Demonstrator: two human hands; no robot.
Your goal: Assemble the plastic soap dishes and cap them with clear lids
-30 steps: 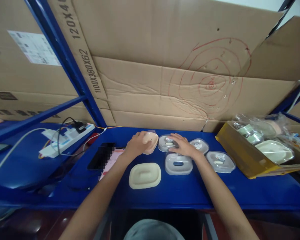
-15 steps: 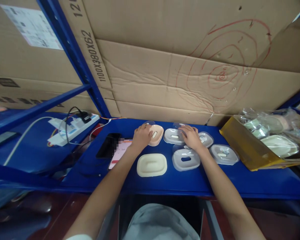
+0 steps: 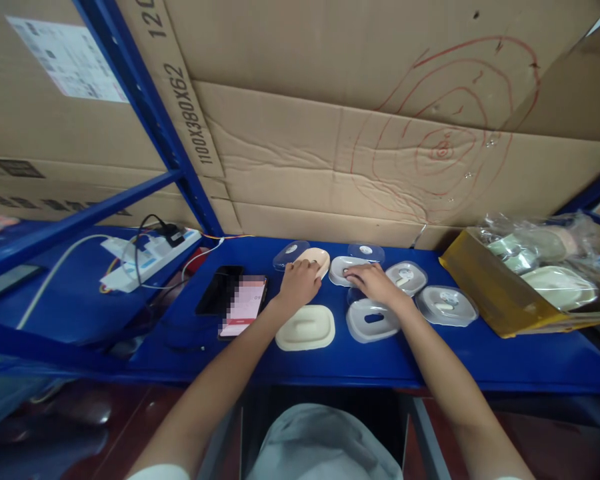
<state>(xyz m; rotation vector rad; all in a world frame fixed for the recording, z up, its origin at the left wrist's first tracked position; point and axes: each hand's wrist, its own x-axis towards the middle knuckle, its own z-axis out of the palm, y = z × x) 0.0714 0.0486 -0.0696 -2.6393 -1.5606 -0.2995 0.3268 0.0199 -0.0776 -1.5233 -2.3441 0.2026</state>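
Note:
My left hand (image 3: 301, 285) rests over the near left part of a peach dish (image 3: 321, 259), its fingers drawn together at the dish's middle. What they hold there is hidden. With bent, closed fingertips my right hand (image 3: 373, 280) touches the centre of a white dish (image 3: 338, 272); anything between them is too small to tell. Nearer me lie a cream dish (image 3: 306, 328) and a whitish dish with an oval hole (image 3: 373, 320). Clear lids (image 3: 291, 253) (image 3: 366, 252) with round labels lie behind the peach and white dishes.
Two more lidded dishes (image 3: 406, 277) (image 3: 447, 305) lie right of my right hand. An open cardboard box (image 3: 500, 293) of wrapped dishes stands at the right. Phones (image 3: 245, 308) (image 3: 219, 291) and a power strip (image 3: 153, 263) are at the left. Cardboard (image 3: 290, 160) rises behind.
My left hand has moved right and nearer me, from the peach dish's left side to its middle. My right hand has moved left onto the white dish's centre. Both lids behind are now uncovered.

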